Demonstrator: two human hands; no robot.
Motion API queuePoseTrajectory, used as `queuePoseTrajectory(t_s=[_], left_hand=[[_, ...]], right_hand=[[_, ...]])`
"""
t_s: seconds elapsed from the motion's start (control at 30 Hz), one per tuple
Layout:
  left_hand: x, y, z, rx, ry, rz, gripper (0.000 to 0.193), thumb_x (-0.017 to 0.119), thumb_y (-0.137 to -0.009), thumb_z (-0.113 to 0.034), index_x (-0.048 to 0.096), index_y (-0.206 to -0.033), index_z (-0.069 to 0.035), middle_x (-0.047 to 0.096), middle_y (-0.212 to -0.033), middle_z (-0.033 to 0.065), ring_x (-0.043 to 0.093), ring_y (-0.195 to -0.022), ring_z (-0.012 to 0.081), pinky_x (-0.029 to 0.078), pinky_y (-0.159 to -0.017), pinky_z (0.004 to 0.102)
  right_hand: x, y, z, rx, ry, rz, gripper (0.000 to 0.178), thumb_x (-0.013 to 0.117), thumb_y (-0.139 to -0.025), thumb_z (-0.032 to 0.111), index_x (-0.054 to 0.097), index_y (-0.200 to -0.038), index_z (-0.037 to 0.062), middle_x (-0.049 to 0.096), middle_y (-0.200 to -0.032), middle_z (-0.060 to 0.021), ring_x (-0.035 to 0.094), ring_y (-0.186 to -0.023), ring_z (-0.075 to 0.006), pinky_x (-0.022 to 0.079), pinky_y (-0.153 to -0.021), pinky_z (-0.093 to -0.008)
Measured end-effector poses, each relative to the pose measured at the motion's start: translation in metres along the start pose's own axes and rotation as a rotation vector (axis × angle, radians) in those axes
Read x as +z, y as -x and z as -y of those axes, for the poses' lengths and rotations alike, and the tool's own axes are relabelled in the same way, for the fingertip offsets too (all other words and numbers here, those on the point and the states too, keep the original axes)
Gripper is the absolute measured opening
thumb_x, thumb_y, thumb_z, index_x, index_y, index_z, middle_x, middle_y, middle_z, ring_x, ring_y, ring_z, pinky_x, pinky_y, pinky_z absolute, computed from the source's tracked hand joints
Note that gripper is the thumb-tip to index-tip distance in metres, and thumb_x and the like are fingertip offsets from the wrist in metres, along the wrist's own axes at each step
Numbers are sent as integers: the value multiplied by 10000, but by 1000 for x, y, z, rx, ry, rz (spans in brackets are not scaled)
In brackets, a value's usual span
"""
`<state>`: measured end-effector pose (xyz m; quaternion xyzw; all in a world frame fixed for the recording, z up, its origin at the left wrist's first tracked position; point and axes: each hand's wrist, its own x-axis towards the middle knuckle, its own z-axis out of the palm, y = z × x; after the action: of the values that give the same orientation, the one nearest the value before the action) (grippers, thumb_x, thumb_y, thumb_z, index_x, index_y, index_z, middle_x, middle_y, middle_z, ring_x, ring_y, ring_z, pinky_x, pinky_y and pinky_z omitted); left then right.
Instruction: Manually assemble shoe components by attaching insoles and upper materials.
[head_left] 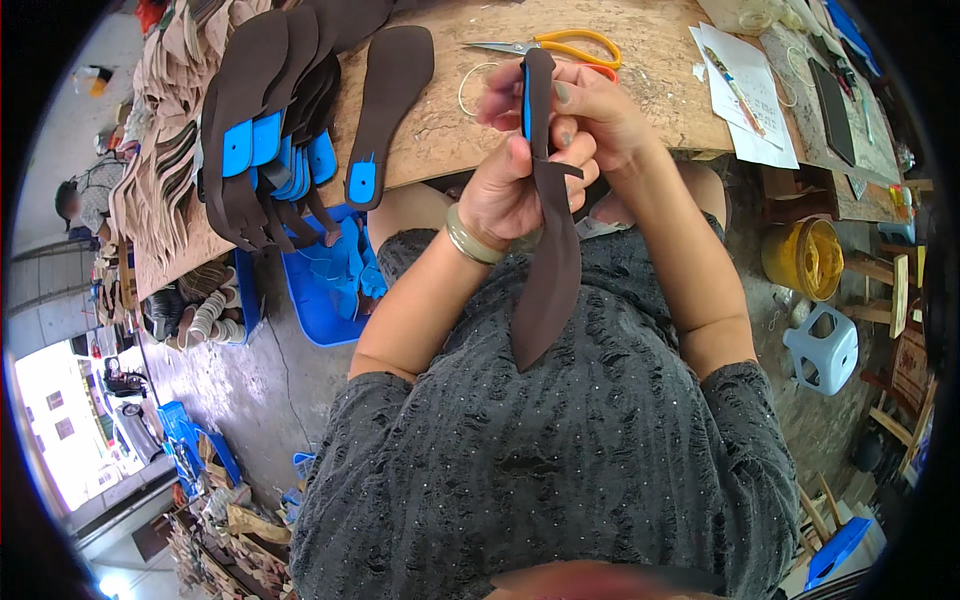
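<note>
A dark brown insole (pixel 550 275) hangs in front of my chest, seen nearly edge-on and curled lengthwise, its pointed end down. A strip of blue shows along its upper edge. My left hand (pixel 500 190), with a pale bangle at the wrist, pinches its middle. My right hand (pixel 605 115) grips its upper part, some fingers behind it and blurred. A narrow brown strip sticks out beside the fingers. On the table just beyond lie yellow-handled scissors (pixel 575 42). A single brown insole with a blue heel patch (pixel 362 183) lies flat to the left.
A pile of brown insoles with blue patches (pixel 245 90) covers the wooden table's (pixel 660 60) left side, beside stacked beige pieces (pixel 165 190). Below sits a blue bin (pixel 320 320) of blue scraps. At right are papers (pixel 745 95), a phone (pixel 832 110), a yellow bucket (pixel 800 260) and a stool (pixel 825 350).
</note>
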<state>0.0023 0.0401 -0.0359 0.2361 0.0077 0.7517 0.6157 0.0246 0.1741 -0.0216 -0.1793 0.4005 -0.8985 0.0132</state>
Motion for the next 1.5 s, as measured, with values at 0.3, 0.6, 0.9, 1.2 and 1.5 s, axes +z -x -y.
queuePoseTrajectory(t_s=[0.3, 0.6, 0.9, 1.2, 1.5], left_hand=[[35, 10, 13, 100, -566, -522, 815, 207, -885, -694, 460, -1225, 3, 581, -956, 94, 600, -856, 187, 489, -824, 321], [35, 18, 8, 106, -1154, -559, 454, 273, -1022, -344, 479, -1127, 48, 595, -911, 140, 624, -779, 209, 514, -755, 300], [48, 19, 6, -46, -715, -628, 587, 268, -1009, -442, 495, -1142, 82, 610, -1013, 193, 641, -900, 271, 519, -857, 363], [35, 36, 6, -68, -637, -528, 511, 310, -1012, -403, 472, -1192, 47, 631, -959, 166, 658, -859, 263, 538, -809, 347], [38, 32, 7, -68, -472, -566, 541, 334, -994, -430, 443, -1210, 54, 569, -914, 167, 603, -814, 305, 516, -762, 392]], right_hand=[[8, 18, 15, 104, -22, -274, 242, 583, -918, 255, 595, -1014, 33, 659, -841, -63, 546, -366, -97, 428, -289, -205], [46, 17, 27, 173, 359, -590, 114, 670, -850, 142, 607, -833, 48, 575, -613, 9, 404, -339, -45, 294, -285, -183], [42, 12, 21, 34, 605, -610, 137, 690, -833, 135, 625, -894, 31, 619, -715, -3, 547, -551, -55, 447, -490, -190], [42, 13, 20, 229, 357, -628, 157, 667, -841, 94, 620, -971, 18, 641, -812, -28, 607, -683, -81, 502, -610, -223], [15, 44, -21, 274, 16, -505, 409, 476, -965, 378, 607, -946, -10, 614, -660, -57, 499, -359, -83, 430, -307, -225]])
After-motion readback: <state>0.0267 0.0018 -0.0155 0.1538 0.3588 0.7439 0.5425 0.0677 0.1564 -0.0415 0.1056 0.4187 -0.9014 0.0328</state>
